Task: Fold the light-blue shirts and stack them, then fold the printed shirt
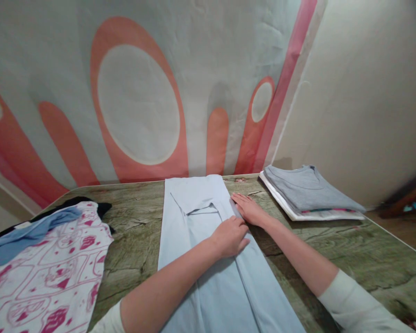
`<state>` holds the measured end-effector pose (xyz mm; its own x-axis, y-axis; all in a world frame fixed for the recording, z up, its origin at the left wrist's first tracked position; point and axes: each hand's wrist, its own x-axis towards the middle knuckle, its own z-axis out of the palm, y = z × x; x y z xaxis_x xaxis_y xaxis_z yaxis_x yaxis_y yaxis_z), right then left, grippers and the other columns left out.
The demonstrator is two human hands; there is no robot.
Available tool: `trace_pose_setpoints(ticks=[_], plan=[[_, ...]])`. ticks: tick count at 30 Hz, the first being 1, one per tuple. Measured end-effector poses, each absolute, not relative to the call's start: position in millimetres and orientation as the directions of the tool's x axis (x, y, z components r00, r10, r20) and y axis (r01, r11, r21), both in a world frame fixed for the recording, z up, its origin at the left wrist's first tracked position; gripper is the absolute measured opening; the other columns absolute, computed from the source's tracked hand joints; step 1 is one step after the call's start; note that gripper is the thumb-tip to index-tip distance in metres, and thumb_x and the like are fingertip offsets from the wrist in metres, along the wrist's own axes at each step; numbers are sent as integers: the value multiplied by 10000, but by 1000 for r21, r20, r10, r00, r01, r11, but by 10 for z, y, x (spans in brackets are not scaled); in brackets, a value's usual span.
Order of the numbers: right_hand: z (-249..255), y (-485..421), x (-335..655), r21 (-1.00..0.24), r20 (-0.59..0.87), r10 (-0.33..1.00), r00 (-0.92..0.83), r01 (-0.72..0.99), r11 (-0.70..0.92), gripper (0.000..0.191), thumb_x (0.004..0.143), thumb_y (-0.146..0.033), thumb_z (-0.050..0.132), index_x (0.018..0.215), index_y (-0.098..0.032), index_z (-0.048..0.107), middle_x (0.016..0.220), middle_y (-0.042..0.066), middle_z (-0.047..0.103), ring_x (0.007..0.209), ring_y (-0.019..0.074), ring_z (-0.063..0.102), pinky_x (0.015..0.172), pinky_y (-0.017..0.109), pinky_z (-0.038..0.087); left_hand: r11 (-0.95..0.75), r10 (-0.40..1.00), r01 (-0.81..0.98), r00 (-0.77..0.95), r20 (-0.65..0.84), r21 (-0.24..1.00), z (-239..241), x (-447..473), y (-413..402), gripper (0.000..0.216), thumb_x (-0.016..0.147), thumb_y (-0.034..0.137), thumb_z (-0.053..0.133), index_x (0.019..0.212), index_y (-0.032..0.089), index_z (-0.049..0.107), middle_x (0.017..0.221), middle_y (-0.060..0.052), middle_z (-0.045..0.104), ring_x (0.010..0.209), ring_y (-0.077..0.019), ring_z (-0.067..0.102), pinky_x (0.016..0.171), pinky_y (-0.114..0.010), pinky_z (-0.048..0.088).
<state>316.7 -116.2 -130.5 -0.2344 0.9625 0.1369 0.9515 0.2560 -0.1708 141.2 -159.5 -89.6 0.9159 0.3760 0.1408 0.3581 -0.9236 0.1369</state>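
A pale blue shirt lies lengthwise down the middle of the table, its sides folded in to a long strip. My left hand rests on the shirt's right part, fingers curled and pressed onto the cloth. My right hand lies flat with fingers stretched out at the shirt's right edge, just beyond the left hand, pressing the fold against the table. Neither hand lifts the cloth.
The table has a green, wood-grain top. A stack of folded garments, grey on top, sits at the back right. A heap of unfolded clothes, white with pink print, blue and black, lies at the left. A painted wall stands close behind.
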Motion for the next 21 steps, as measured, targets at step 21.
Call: trace_pose_setpoints(ticks=[21], plan=[[-1293, -2007, 3035, -135, 73, 956, -284, 947, 292, 669, 892, -550, 204, 1411, -128, 225, 1463, 114, 209, 1345, 224, 166, 1088, 441, 135, -706, 699, 708, 694, 173, 17, -1252, 1176, -1139, 498, 917, 379, 285, 1342, 122, 326, 1430, -121, 287, 1315, -254, 238, 1051, -418, 202]])
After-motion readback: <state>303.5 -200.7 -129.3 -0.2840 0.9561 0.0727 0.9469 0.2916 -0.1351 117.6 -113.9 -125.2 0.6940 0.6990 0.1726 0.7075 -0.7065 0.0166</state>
